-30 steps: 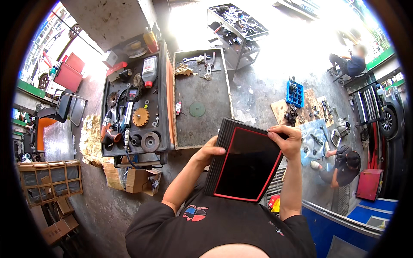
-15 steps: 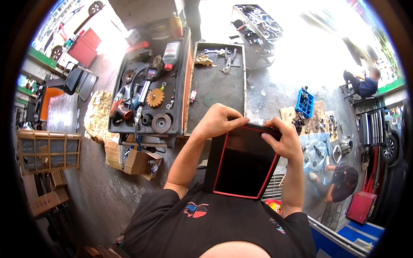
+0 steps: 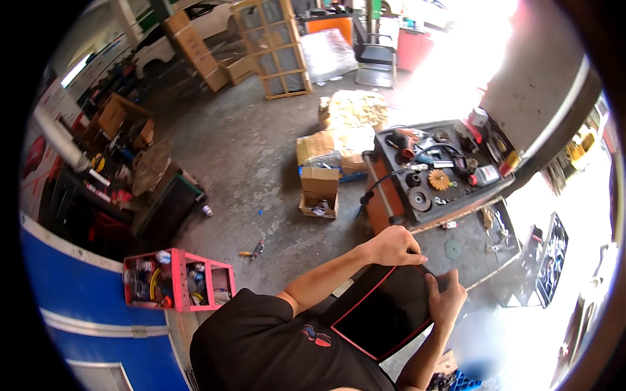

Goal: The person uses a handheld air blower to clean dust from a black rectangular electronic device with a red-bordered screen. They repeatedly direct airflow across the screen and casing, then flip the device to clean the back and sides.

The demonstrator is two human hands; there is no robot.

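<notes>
Close to my chest, both hands hold a black tablet (image 3: 389, 314) with a thin red border around its dark screen. My left hand (image 3: 396, 246) is closed on its far edge, the thumb and fingers pinching near the corner. My right hand (image 3: 447, 294) grips the adjoining right side, its thumb on the face and the other fingers partly hidden behind. The lower end of the tablet rests close to my black shirt. Just beyond my hands is a shallow metal tray (image 3: 471, 268), with a green disc (image 3: 452, 249) lying in it.
A tool cart (image 3: 380, 210) beyond the tablet carries a power drill, a grinding disc (image 3: 418, 199), an orange toothed wheel (image 3: 439, 180) and a bottle (image 3: 484, 175). An open cardboard box (image 3: 319, 188) stands on the floor. To the left are a pink parts bin (image 3: 176, 277) and a blue wall (image 3: 72, 280).
My view has swung to the left, so the cart now appears right of centre and the pink bin has come into view. Both hands keep hold of the tablet, which looks more tilted.
</notes>
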